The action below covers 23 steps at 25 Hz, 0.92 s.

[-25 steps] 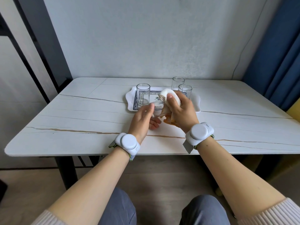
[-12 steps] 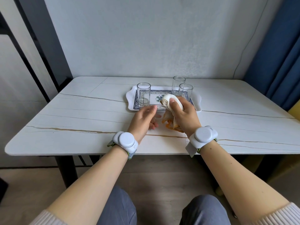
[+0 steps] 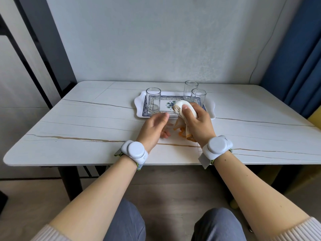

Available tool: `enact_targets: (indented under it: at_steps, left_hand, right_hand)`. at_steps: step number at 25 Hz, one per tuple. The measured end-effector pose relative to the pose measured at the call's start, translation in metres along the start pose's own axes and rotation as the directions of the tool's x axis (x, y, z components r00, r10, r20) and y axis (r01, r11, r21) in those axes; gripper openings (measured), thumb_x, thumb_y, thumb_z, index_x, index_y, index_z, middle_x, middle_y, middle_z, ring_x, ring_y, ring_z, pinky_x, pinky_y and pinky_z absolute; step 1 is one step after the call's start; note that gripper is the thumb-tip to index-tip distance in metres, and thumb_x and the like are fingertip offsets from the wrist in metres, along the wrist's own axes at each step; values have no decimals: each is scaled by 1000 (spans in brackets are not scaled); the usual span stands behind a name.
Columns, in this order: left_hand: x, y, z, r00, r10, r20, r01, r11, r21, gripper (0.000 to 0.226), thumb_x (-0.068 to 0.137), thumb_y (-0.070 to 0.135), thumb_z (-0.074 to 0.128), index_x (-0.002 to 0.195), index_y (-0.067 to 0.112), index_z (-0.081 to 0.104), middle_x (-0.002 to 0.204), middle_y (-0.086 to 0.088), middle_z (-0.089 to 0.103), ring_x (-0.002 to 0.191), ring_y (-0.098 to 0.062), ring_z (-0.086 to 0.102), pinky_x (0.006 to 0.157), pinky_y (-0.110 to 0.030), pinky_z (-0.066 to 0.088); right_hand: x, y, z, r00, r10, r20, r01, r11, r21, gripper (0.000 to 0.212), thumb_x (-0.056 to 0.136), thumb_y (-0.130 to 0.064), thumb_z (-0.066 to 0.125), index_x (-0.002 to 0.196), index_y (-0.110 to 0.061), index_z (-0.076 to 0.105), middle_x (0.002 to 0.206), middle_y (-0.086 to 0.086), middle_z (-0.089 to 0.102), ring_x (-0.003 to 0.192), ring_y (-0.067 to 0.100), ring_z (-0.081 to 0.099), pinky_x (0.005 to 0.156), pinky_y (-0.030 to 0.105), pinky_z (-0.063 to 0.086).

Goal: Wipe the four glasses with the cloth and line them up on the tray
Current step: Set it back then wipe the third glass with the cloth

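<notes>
Currently the fourth glass (image 3: 171, 119) sits between the two hands, lying on its side, long axis roughly left-right across the person, just in front of the tray's (image 3: 139, 108) near edge. It is clear and mostly hidden; exact outline hard to read. Left hand (image 3: 152, 129) curls round its left end. Right hand (image 3: 194, 122) grips the cloth (image 3: 182, 108), thumb on top, a wad of it seemingly pushed into the glass's right end; loose folds hang down to the table (image 3: 86, 122).

Tray lies beyond the hands, long side across. One glass (image 3: 153, 100) stands upright at its left end. Two glasses (image 3: 190, 91) (image 3: 198, 97) stand near its right end; the farther one may be just behind the tray — cannot tell.

Judgement: wiping underway; open middle of tray is straight ahead, left hand nearer.

Surface: white marble-look top, thin brown veins. Room: pale wall behind, blue curtain (image 3: 295, 49) at right.
</notes>
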State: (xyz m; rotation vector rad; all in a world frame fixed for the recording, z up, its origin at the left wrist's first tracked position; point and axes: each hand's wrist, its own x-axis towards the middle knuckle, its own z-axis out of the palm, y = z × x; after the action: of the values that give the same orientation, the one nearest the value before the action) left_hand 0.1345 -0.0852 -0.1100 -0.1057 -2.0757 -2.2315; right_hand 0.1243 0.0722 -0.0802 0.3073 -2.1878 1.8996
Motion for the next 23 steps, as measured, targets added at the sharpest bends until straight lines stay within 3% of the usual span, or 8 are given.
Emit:
enact_targets:
  at_steps: [1,3,5,7,11,14,19,23]
  left_hand:
    - [0,-2,0,1000,28,-4,-28,999,33,39,92,37,61,117,7,60,99,-19,66,64,-24,59,59,-30,49]
    - [-4,-3,-1,994,106,22,-107,993,55,25,92,20,65,116,15,59,102,-13,67,74,-23,61,67,-29,53]
    - [-4,-6,-6,979,180,91,-189,977,103,34,85,14,71,116,25,60,117,-5,67,87,-23,62,84,-32,53]
    - [-3,-5,-6,973,201,112,-213,970,113,39,83,15,73,118,27,60,123,-3,65,94,-21,63,91,-33,53]
    - [-3,3,1,1000,19,-13,-20,999,-46,25,96,28,59,116,13,59,101,-10,67,72,-26,63,69,-36,55]
    - [-2,0,0,999,54,-1,-54,999,3,21,96,19,60,114,9,60,105,-18,65,71,-25,60,64,-31,53]
    - [-3,-3,-8,982,164,96,-167,986,24,32,90,7,66,122,12,60,129,-12,61,88,-20,64,87,-38,57]
    - [-1,2,-4,998,8,62,0,992,-130,34,95,21,62,127,11,59,110,-16,67,85,-29,66,71,-34,58]
  right_hand:
    - [0,1,0,1000,-10,5,10,1000,6,19,100,-33,54,100,-18,66,72,14,69,69,44,68,57,48,57]
    - [3,5,-2,1000,-13,-13,13,999,-45,20,99,-35,55,99,-19,67,76,5,68,77,38,69,71,51,58]
    - [7,9,-3,998,43,-36,-45,998,-53,18,99,-34,55,97,-22,67,83,-3,68,86,24,66,89,47,54]
    - [9,8,-3,993,104,-47,-105,994,-21,19,99,-34,55,98,-21,68,86,-4,68,90,20,64,93,44,52]
    - [4,4,-1,998,19,-52,-21,999,-29,21,102,-31,53,98,-15,68,78,-7,64,77,12,59,74,27,49]
    - [2,7,0,999,-5,-41,3,998,-69,19,101,-30,53,99,-18,67,79,-9,63,78,11,58,73,23,48]
    - [4,8,1,997,47,-58,-50,997,-52,18,101,-32,53,98,-20,67,80,-7,66,84,18,63,82,33,52]
    - [4,-4,-4,999,4,35,-1,997,-74,15,99,-34,55,92,-30,68,73,-7,65,70,21,66,68,47,61]
